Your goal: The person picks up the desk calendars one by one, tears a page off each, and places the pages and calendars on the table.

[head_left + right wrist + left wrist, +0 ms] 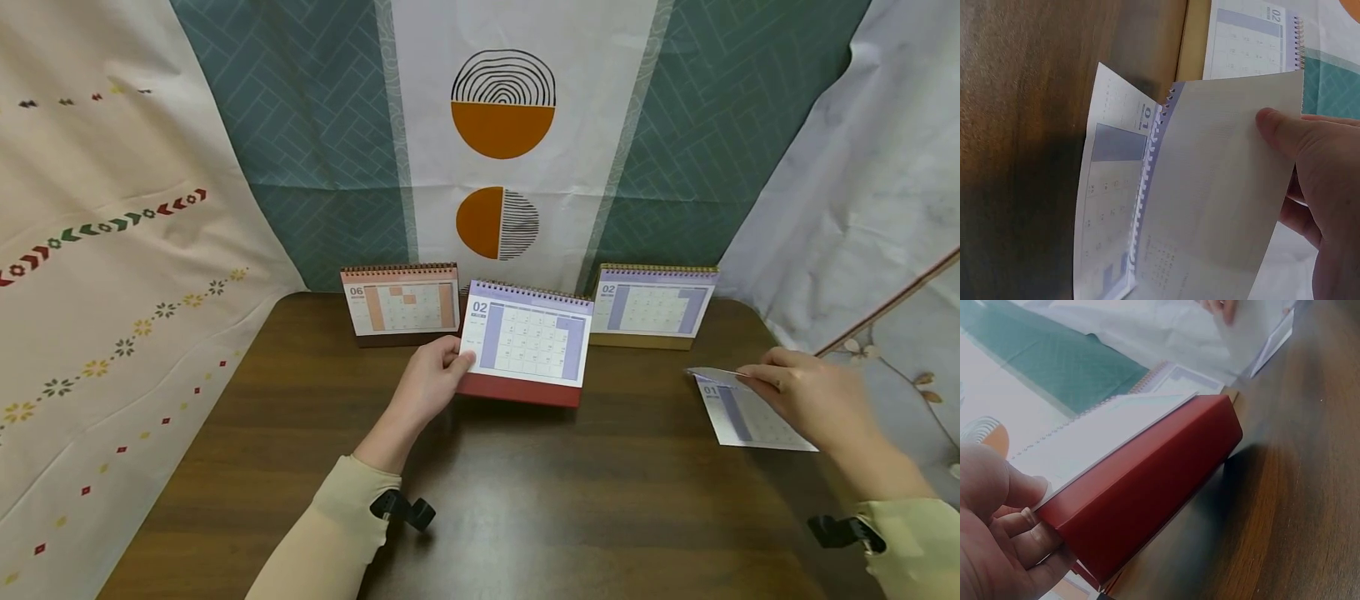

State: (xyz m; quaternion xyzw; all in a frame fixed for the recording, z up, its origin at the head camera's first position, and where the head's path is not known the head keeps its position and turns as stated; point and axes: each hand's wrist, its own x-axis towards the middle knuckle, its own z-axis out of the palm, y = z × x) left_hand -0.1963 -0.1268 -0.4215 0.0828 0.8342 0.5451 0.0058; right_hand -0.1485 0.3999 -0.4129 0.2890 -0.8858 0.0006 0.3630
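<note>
My left hand (431, 375) grips the lower left corner of a desk calendar (532, 337) with a red base, its page reading 02. In the left wrist view, the thumb presses on the page while the fingers curl under the red base (1154, 475), which is tilted up from the table. Over at the right, my right hand (817, 400) pinches a loose calendar page (1222, 181), mostly plain on the side shown, between thumb and fingers. Under it lies a page marked 01 (753, 417); their punched edges meet in the right wrist view.
Behind stand two more spiral desk calendars: an orange one (405, 304) reading 06 on a dark base, and a purple one (652, 307) reading 02 on a tan base. All are on a brown wooden table (525, 508). Patterned cloths (322, 167) hang around its back and sides.
</note>
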